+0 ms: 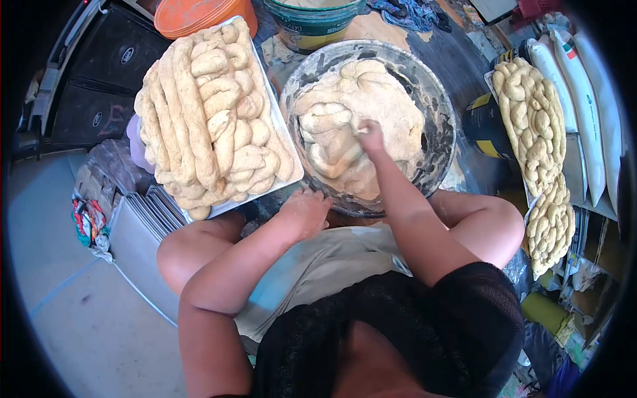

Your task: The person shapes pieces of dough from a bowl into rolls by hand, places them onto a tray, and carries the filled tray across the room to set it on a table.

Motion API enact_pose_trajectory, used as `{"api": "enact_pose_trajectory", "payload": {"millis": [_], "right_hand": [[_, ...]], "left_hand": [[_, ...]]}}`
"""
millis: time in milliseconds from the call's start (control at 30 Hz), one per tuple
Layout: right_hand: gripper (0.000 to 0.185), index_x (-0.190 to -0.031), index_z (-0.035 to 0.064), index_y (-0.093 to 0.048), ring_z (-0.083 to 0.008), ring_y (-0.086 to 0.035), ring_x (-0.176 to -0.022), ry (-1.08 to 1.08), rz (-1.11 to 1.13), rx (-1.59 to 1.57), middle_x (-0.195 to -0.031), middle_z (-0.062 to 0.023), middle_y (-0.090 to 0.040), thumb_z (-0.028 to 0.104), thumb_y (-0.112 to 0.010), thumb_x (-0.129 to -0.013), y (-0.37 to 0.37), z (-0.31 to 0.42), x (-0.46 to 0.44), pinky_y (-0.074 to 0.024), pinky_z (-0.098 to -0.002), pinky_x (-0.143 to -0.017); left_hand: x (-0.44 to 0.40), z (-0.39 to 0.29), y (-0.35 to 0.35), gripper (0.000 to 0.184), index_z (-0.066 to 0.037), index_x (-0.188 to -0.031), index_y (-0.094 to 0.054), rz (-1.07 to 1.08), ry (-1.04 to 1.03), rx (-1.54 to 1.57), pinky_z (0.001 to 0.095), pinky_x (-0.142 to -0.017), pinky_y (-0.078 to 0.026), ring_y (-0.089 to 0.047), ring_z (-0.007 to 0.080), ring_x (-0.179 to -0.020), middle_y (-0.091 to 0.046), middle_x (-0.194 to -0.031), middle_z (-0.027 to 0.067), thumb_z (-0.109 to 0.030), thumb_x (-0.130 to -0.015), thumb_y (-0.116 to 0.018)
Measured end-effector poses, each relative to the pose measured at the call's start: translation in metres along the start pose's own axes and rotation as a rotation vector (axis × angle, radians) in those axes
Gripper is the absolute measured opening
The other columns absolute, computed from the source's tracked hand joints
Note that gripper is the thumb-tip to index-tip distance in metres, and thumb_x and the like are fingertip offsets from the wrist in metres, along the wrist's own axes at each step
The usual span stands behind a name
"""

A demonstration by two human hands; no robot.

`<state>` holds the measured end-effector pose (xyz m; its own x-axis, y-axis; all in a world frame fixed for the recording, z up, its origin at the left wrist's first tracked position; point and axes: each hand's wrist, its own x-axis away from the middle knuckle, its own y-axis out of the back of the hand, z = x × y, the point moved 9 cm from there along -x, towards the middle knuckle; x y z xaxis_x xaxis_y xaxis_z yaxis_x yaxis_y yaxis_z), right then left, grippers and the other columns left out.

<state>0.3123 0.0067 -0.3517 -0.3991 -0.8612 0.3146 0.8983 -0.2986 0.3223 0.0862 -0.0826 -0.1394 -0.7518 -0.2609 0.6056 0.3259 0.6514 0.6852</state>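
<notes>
A wide dark basin in front of me holds a large mass of pale, floury dough, with a thicker folded lump on its left side. My right hand is over the middle of the dough, slightly blurred, its fingers closed on a bit of it. Near the basin's lower left rim rests my left hand, dusted with flour. Its fingers are apart and hold nothing; whether they touch the rim I cannot tell. Left of the basin, a white tray is piled with long ropes and braids of dough.
Braided dough lies on narrow trays at the right, beside white sacks. An orange bucket and a green bucket stand behind. Stacked metal sheets lean by my left knee. Black cases stand at far left.
</notes>
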Motion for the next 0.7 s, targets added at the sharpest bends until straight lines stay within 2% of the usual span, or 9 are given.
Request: {"api": "enact_pose_trajectory", "payload": {"millis": [100, 233, 300, 367, 467, 533, 567, 600, 700], "right_hand": [[0.036, -0.092, 0.0033, -0.053, -0.0335, -0.059, -0.095, -0.472, 0.347, -0.893, -0.095, -0.0152, -0.058, -0.01, -0.05, -0.059, 0.029, -0.058, 0.019, -0.0497, -0.0426, -0.087], [0.042, -0.093, 0.0063, -0.05, -0.0311, -0.06, -0.089, -0.169, 0.151, -1.13, -0.101, -0.0175, -0.057, -0.015, -0.043, -0.058, 0.115, 0.014, 0.035, -0.0517, -0.0437, -0.081], [0.042, -0.105, 0.0062, -0.052, -0.0288, -0.057, -0.095, -0.124, -0.111, -0.989, -0.106, -0.0166, -0.056, -0.013, -0.048, -0.068, 0.146, 0.008, 0.019, -0.0509, -0.0409, -0.082], [0.052, -0.127, 0.0051, -0.045, -0.0326, -0.053, -0.107, -0.133, -0.032, -0.527, -0.121, -0.0214, -0.051, -0.001, -0.058, -0.078, 0.134, 0.016, 0.009, -0.049, -0.0374, -0.086], [0.069, -0.14, 0.0026, -0.03, -0.0377, -0.041, -0.124, -0.06, -0.364, 0.021, -0.139, -0.0284, -0.032, 0.024, -0.064, -0.084, 0.118, 0.026, 0.016, -0.0402, -0.0385, -0.099], [0.085, -0.145, 0.0028, -0.018, -0.0364, -0.021, -0.137, -0.331, -0.365, 0.22, -0.151, -0.025, -0.009, 0.051, -0.055, -0.085, 0.089, -0.103, -0.03, -0.0209, -0.0429, -0.11], [0.085, -0.144, -0.0004, -0.015, -0.037, -0.02, -0.137, -0.443, -0.287, 0.554, -0.148, -0.0261, -0.016, 0.048, -0.054, -0.087, 0.058, -0.052, -0.005, -0.0168, -0.0507, -0.11], [0.08, -0.144, -0.0006, -0.014, -0.0375, -0.017, -0.138, -0.247, -0.309, 0.455, -0.149, -0.0261, -0.015, 0.042, -0.052, -0.088, 0.034, -0.035, -0.003, -0.0139, -0.0593, -0.108], [0.062, -0.139, 0.0085, -0.035, -0.0402, -0.022, -0.136, 0.056, -0.156, 0.988, -0.147, -0.0257, -0.02, 0.027, -0.056, -0.083, -0.042, -0.01, 0.013, -0.0209, -0.0502, -0.109]], "left_hand": [[0.004, -0.006, 0.003, 0.053, -0.005, -0.125, -0.05, 0.018, -0.002, -0.017, 0.0434, -0.098, -0.037, -0.05, 0.0321, -0.115, -0.054, -0.119, 0.0161, -0.033, -0.081, -0.062], [0.003, -0.014, -0.002, 0.052, -0.005, -0.124, -0.051, -0.005, -0.023, -0.018, 0.0432, -0.097, -0.038, -0.05, 0.0315, -0.114, -0.055, -0.117, 0.0158, -0.032, -0.08, -0.063], [0.004, -0.016, -0.005, 0.054, -0.006, -0.126, -0.05, 0.028, -0.023, -0.023, 0.0427, -0.097, -0.038, -0.049, 0.0316, -0.115, -0.055, -0.118, 0.0159, -0.032, -0.081, -0.062], [0.005, -0.02, -0.003, 0.055, -0.006, -0.127, -0.05, 0.031, -0.036, -0.007, 0.0426, -0.097, -0.038, -0.049, 0.0311, -0.116, -0.055, -0.118, 0.0158, -0.033, -0.08, -0.062], [0.001, -0.019, -0.012, 0.055, -0.007, -0.128, -0.05, 0.036, -0.047, -0.036, 0.0421, -0.097, -0.038, -0.049, 0.0306, -0.116, -0.054, -0.12, 0.0161, -0.034, -0.081, -0.061], [-0.002, -0.018, -0.014, 0.055, -0.006, -0.128, -0.05, 0.07, -0.032, -0.041, 0.0422, -0.097, -0.038, -0.049, 0.0307, -0.117, -0.054, -0.12, 0.0161, -0.034, -0.081, -0.06], [-0.003, -0.016, -0.015, 0.055, -0.006, -0.128, -0.05, 0.092, -0.022, -0.046, 0.0423, -0.097, -0.038, -0.049, 0.0307, -0.117, -0.054, -0.12, 0.0161, -0.035, -0.082, -0.06], [-0.004, -0.015, -0.015, 0.055, -0.006, -0.128, -0.049, 0.085, -0.022, -0.041, 0.0425, -0.097, -0.038, -0.049, 0.0308, -0.117, -0.054, -0.12, 0.016, -0.035, -0.082, -0.059], [-0.006, -0.012, -0.018, 0.055, -0.006, -0.128, -0.049, 0.089, -0.025, -0.027, 0.0433, -0.098, -0.037, -0.048, 0.0312, -0.118, -0.054, -0.121, 0.0158, -0.035, -0.082, -0.059]]}}
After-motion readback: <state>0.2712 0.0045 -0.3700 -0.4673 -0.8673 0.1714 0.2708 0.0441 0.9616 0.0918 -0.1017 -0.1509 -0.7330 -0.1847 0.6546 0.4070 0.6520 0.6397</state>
